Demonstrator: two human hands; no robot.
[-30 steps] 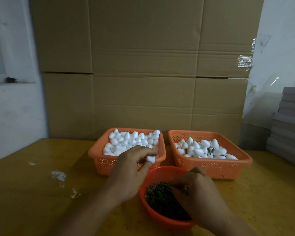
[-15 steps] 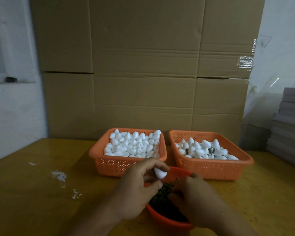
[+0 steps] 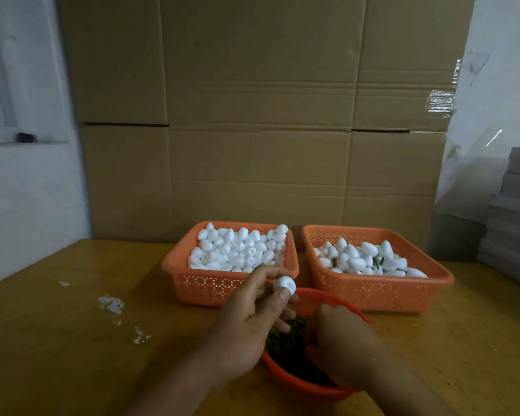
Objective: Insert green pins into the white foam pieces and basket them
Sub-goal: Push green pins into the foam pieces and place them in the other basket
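Observation:
My left hand pinches a white foam piece between thumb and fingers, held just above the near rim of the left orange basket, which is full of plain white foam pieces. My right hand reaches down into the round orange bowl of green pins, fingers curled among them; whether it holds a pin is hidden. The right orange basket holds foam pieces with green pins in them.
A wall of large cardboard boxes stands right behind the baskets. Grey stacked sheets sit at the right edge. White crumbs lie on the yellow table to the left.
My left hand lifted a foam piece out of the left basket and brought it over toward the bowl, turning it. My right hand stayed in the bowl, working among the pins.

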